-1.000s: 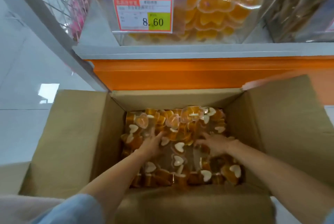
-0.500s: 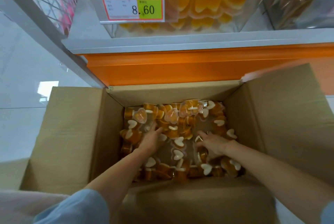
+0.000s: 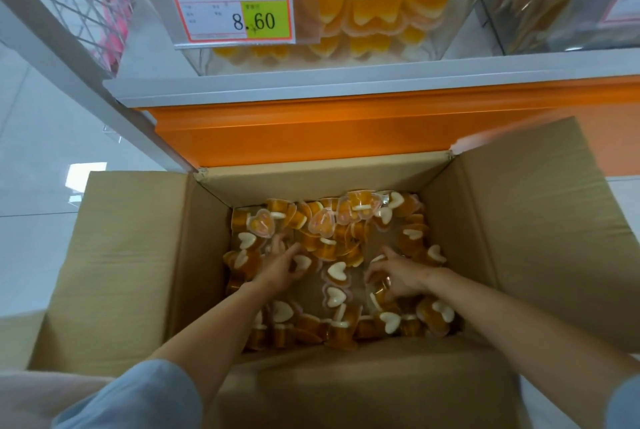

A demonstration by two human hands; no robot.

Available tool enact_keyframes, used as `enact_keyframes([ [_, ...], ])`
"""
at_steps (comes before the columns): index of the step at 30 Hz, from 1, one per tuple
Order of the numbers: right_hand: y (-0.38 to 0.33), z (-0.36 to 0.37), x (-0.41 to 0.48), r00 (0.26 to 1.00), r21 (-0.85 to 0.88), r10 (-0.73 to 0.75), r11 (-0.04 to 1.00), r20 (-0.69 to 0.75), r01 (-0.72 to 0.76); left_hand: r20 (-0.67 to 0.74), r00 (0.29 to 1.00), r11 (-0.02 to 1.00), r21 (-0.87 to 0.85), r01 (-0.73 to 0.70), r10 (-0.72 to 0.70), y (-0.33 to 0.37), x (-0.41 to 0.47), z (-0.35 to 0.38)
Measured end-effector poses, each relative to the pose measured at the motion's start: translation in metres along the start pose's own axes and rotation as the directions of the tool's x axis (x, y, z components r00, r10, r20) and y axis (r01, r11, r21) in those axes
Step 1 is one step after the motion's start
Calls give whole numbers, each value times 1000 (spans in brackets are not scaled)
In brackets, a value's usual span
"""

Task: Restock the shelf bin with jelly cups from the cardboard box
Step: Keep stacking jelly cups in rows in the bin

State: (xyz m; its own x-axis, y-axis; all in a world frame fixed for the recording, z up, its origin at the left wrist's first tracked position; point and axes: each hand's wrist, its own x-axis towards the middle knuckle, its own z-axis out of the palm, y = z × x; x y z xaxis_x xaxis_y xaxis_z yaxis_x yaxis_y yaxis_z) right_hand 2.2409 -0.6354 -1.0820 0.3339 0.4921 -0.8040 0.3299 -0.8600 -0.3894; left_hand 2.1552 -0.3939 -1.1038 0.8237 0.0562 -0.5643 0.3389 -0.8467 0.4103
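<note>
both hands were down in cardboard box [image 3: 204,255], gathering jelly cups [image 3: 336,295]
left hand [image 3: 278,271] half-curled over cups, grip unclear; right hand [image 3: 398,278] curled round a few. shelf bin [image 3: 204,57] sat above, part full. loose slippery handfuls could spill on the lift.

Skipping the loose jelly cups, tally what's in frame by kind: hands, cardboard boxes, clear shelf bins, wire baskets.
Hands: 2 (left hand, right hand)
Box: 1
Clear bins: 2 (jelly bin, stick bin)
Wire basket: 1
Total: 6
</note>
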Motion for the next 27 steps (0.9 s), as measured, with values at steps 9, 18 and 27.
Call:
enact_keyframes([
  [9,-7,-3,2,998,120,-48,991,-28,51,18,998,995,-90,-54,56,6,2,0],
  [18,-37,-26,-21,995,99,-84,991,-56,89,-37,984,981,-80,-176,174,33,-35,-11],
  [27,-76,-68,-89,980,37,-116,992,-164,123,-172,958,965,-85,-248,231,67,-97,-34],
])
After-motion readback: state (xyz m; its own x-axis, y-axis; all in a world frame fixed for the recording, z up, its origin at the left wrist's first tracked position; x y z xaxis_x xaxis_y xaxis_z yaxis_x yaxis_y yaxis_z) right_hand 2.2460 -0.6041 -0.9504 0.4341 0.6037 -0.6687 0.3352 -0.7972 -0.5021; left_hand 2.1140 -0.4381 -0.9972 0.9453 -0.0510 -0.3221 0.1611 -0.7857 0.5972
